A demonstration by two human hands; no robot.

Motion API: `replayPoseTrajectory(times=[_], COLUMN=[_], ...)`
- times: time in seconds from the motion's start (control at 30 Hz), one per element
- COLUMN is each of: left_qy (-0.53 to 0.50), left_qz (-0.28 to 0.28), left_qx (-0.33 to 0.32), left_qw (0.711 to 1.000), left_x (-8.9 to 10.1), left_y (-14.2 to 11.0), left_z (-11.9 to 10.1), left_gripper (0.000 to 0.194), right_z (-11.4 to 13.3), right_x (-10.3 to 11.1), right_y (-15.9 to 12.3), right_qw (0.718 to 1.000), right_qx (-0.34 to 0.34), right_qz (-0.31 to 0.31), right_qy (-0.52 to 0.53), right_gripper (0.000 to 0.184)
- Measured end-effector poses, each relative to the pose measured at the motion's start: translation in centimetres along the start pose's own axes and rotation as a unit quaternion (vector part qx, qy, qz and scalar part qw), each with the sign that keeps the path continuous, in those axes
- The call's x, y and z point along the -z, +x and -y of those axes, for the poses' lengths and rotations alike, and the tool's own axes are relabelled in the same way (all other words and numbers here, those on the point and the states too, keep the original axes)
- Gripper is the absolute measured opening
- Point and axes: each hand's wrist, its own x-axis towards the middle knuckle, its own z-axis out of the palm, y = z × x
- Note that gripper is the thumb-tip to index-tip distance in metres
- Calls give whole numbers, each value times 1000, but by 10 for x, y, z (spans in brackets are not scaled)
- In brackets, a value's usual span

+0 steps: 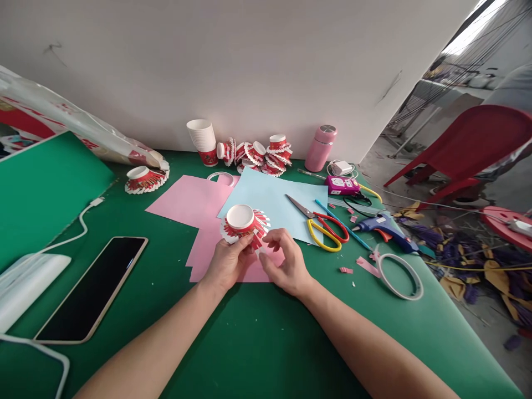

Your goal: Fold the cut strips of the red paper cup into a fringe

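- Nearest the action: L hand (228,260), thumb & fingers pinched on the near edge of a red-and-white paper cup (240,217), its side cut into splayed strips. It's held base-up, prob. so the strips fan out within reach.
- R hand (288,263) at the cup's near R edge: thumb & fingertips curled, narrow gap; can't tell if a strip's actually gripped.
- Below the grip: overlapping pink paper sheets (189,200); a light-blue paper sheet (270,191) just beyond, partly over them.
- R of grip, near: steel scissors w/ red & yellow handles (311,214), handles toward the R hand, handy I'd say.
- Further R: blue glue gun w/ orange trigger (384,226) & white ring-shaped tape roll (415,289), presumably aside for elbow room.
- L of grip, well apart: black-screened smartphone (91,293), flat.
- Far past grip, near the wall: stack of white-and-red paper cups (202,141), heap of cut cups (260,155), maybe parked out of the way; pink flask (321,148) to their R.
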Motion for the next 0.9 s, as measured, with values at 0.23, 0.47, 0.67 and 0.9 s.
replayPoseTrajectory(times=[0.23, 0.47, 0.67, 0.9], left_qy=[-19, -3, 11, 39], left_qz=[-25, -3, 3, 2], left_qx=[10, 14, 7, 5], left_qw=[999, 1000, 1000, 999], left_x=[-2, -7, -6, -3], left_y=[0, -4, -6, -7], left_z=[-4, -6, -3, 4], left_gripper=[21, 18, 18, 26], right_z=[3, 0, 2, -2], right_x=[-6, -5, -2, -2], right_y=[-3, -4, -2, -2], right_qw=[972, 965, 966, 987], right_qx=[148, 161, 165, 92], right_qz=[48, -3, -28, -47], right_qy=[-176, -207, -196, -121], right_gripper=[28, 6, 8, 13])
